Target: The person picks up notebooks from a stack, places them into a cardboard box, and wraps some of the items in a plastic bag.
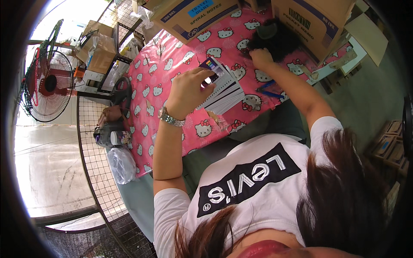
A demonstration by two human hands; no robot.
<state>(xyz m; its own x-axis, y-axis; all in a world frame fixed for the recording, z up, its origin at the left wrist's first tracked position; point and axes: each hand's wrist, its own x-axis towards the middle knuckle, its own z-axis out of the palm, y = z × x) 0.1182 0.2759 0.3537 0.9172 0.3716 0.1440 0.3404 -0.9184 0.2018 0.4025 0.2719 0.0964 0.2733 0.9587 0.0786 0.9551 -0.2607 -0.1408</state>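
A stack of small spiral notebooks [223, 88] lies on a pink cartoon-cat tablecloth [159, 69]. My left hand [189, 92], with a metal wristwatch [171, 117] on the wrist, rests on the near end of the stack, fingers curled over its top notebook. My right hand [260, 58] reaches further back and is closed at the edge of a black fuzzy bundle [275, 41] beside a cardboard box. What the right fingers grip is hidden. Blue pens [269, 88] lie just right of the stack.
Two cardboard cartons [193, 15] [312, 21] stand at the table's far edge. A red floor fan [47, 84] and more boxes [101, 51] are at the left. A wire mesh panel [99, 172], a plastic bag [122, 163] and small containers [114, 137] sit beside the table.
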